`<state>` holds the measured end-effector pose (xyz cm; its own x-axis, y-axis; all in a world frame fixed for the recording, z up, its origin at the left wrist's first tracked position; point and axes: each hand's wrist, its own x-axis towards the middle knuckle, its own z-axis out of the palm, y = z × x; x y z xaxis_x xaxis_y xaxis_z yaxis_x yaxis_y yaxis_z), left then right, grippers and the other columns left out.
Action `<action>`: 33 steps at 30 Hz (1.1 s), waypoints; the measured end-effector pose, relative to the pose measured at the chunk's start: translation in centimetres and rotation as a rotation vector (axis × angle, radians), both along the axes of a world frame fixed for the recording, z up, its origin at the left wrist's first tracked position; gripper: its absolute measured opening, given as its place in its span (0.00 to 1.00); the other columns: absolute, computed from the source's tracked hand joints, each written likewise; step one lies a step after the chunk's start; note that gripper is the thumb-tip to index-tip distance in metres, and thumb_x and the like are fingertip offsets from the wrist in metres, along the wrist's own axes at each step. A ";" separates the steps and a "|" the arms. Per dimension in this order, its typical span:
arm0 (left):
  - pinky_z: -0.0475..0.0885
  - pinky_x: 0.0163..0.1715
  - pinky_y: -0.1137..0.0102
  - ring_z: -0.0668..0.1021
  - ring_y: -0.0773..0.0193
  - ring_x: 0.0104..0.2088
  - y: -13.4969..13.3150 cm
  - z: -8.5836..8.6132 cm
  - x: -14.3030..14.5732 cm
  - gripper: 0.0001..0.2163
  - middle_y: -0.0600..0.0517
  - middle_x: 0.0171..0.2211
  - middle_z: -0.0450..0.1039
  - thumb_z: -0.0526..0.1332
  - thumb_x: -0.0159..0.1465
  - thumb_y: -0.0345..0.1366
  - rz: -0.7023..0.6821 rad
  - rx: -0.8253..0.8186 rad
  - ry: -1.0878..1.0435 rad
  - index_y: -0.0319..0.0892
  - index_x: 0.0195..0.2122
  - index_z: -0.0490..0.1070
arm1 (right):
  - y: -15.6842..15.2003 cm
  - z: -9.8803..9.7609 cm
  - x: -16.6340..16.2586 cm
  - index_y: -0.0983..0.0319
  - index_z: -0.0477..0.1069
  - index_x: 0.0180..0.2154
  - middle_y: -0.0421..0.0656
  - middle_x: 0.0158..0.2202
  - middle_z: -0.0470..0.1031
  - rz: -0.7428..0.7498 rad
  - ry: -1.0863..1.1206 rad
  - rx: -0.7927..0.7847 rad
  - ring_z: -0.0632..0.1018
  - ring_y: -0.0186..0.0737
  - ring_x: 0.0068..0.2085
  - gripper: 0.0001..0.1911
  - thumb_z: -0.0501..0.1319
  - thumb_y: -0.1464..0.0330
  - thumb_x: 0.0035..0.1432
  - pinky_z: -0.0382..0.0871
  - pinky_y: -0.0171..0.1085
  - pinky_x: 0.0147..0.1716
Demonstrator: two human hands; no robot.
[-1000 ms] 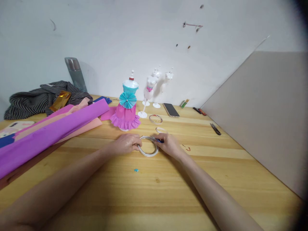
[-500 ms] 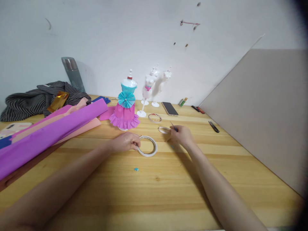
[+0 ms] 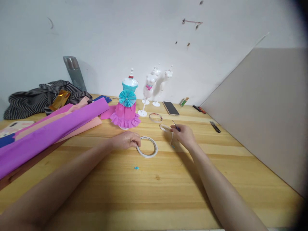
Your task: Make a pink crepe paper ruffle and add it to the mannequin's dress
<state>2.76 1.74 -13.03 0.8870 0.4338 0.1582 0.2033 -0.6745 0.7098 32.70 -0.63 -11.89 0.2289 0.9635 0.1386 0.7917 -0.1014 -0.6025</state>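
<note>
My left hand (image 3: 126, 140) rests on the wooden table (image 3: 154, 189) with its fingers closed on the left edge of a white tape ring (image 3: 147, 147) that lies flat. My right hand (image 3: 184, 134) is lifted a little to the right of the ring and pinches a small blue-handled tool (image 3: 175, 125), thin tip pointing up. A short pale strip of tape (image 3: 172, 140) seems to hang from those fingers. A smaller tape roll (image 3: 164, 128) lies just left of that hand.
A doll mannequin in a pink and teal paper dress (image 3: 126, 106) stands behind the ring, with white mannequins (image 3: 150, 88), another tape roll (image 3: 155, 117) and a phone (image 3: 170, 108) nearby. Purple and pink paper rolls (image 3: 53, 128) lie left. A grey board (image 3: 262, 109) leans right. Scissors (image 3: 215, 126) lie by it.
My right hand left the white tape ring and moved right and up with the small tool. My left hand stayed on the ring.
</note>
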 end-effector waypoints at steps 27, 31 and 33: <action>0.59 0.25 0.73 0.76 0.65 0.30 -5.4 4.9 -1.5 0.06 0.53 0.31 0.80 0.63 0.63 0.35 -0.012 0.260 0.483 0.42 0.30 0.75 | -2.7 -1.6 -6.1 0.64 0.78 0.42 0.50 0.44 0.77 0.274 -0.611 0.022 0.75 0.49 0.48 0.13 0.54 0.73 0.64 0.67 0.38 0.41; 0.56 0.22 0.71 0.71 0.66 0.21 -5.9 6.2 -5.3 0.23 0.48 0.24 0.77 0.53 0.69 0.47 0.129 0.437 0.696 0.39 0.22 0.73 | -2.6 -1.8 -5.9 0.63 0.78 0.42 0.51 0.46 0.77 0.268 -0.577 0.033 0.75 0.48 0.48 0.14 0.54 0.73 0.64 0.68 0.39 0.39; 0.60 0.24 0.72 0.70 0.67 0.21 -5.1 6.7 -8.1 0.23 0.50 0.21 0.75 0.54 0.67 0.49 0.401 0.467 0.679 0.39 0.21 0.72 | -2.7 -1.7 -6.0 0.63 0.78 0.41 0.51 0.44 0.77 0.269 -0.576 0.032 0.75 0.48 0.47 0.13 0.55 0.73 0.63 0.68 0.39 0.38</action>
